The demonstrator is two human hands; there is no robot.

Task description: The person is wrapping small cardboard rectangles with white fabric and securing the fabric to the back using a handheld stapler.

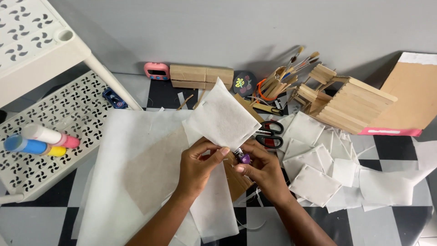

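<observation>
Your left hand (198,164) is pinching the lower edge of a white fabric square (221,119), thumb on top and fingers curled under it, so the square stands up tilted toward the wall, right in the middle of the view above both hands. Your right hand (260,169) sits just beside the left one, fingers closed around a small purple thing (245,158) with a shiny metal bit on it. I can't tell what it is, too small and half hidden. It's touching or nearly touching the bottom corner of the square.

Under your hands there's a big sheet of white fabric (118,182) spread over the black and white checkered floor (54,223), with a brownish cardboard piece (154,171) showing through it. Black-handled scissors (269,134) lie just behind your right hand. To the right is a loose pile of white squares (327,168), overlapping each other.

Further back near the wall: a little house of wooden sticks (348,102), a stick-built cup holding paintbrushes (291,68), a bundle of sticks (200,76), a pink gadget (156,70) and a sheet of brown cardboard (412,93) leaning at the right. On the left, a white plastic rack (50,127) has coloured tubes (38,139) lying on its lower shelf, and a small blue toy car (114,98) sits near the rack's leg.
</observation>
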